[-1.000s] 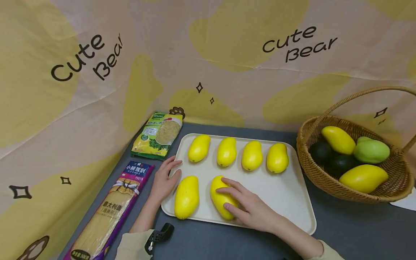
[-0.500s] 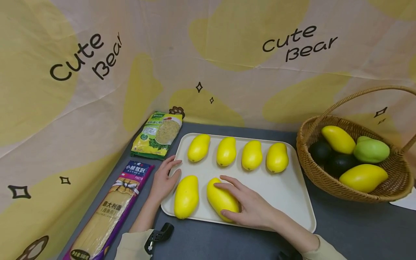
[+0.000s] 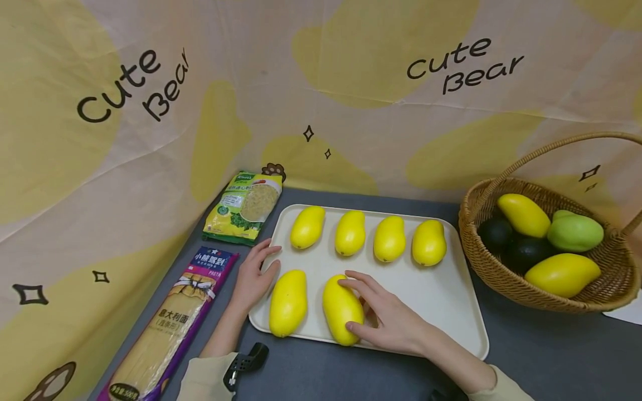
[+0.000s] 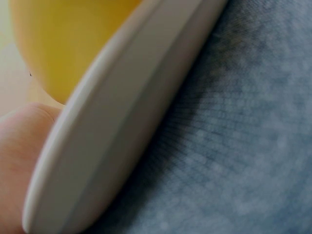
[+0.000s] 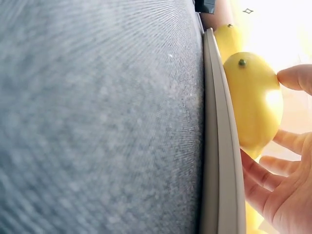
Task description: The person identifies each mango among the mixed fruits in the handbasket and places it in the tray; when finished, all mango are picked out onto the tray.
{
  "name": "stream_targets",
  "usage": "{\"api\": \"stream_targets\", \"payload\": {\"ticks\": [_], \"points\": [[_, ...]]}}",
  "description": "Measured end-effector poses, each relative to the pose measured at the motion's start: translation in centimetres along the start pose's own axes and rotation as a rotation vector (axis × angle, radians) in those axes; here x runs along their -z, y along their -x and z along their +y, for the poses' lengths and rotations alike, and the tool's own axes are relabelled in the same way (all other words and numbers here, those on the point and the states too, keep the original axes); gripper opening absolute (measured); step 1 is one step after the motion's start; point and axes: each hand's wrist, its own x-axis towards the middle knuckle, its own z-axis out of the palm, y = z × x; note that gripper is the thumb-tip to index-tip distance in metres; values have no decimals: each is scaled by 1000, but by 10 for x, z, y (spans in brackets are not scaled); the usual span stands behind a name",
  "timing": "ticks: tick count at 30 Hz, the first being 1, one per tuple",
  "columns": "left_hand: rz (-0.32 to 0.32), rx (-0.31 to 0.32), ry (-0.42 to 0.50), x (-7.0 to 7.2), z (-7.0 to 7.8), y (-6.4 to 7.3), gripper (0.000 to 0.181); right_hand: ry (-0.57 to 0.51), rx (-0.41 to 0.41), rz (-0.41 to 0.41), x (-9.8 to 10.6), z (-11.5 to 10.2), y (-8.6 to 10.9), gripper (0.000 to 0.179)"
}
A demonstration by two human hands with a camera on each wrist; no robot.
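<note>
Several yellow mangoes lie on a cream tray [image 3: 426, 301], with a row along its far side. My right hand [image 3: 396, 323] holds the front mango [image 3: 338, 312] loosely, its thumb near the lower end and its fingertips by the upper end. In the right wrist view the thumb [image 5: 296, 78] meets that mango [image 5: 253, 105], while the other fingers spread beside it. My left hand [image 3: 254, 281] rests along the tray's left rim with relaxed fingers. Just right of that hand lies another mango [image 3: 288, 303].
A wicker basket [image 3: 481, 262] at the right holds mangoes, dark avocado-like fruits and a green fruit [image 3: 575, 231]. Left of the tray lie a yellow-green food packet [image 3: 246, 209] and a pasta pack [image 3: 173, 323]. A patterned cloth [image 3: 346, 111] hangs behind.
The front mango in my right hand has tilted one way and then swung back nearly upright, slightly closer to the tray's front edge. My left hand has stayed put.
</note>
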Motion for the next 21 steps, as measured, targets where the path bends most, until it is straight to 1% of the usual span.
{"api": "stream_targets", "payload": {"ticks": [7, 13, 16, 21], "points": [[1, -4, -4, 0, 0, 0, 33, 53, -35, 42, -1, -1, 0, 67], [7, -7, -6, 0, 0, 0, 33, 46, -81, 66, -4, -1, -2, 78], [8, -9, -6, 0, -1, 0, 32, 49, -82, 86, -7, -2, -3, 81], [9, -10, -5, 0, 0, 0, 32, 49, -61, 119, -10, -3, -5, 83]]}}
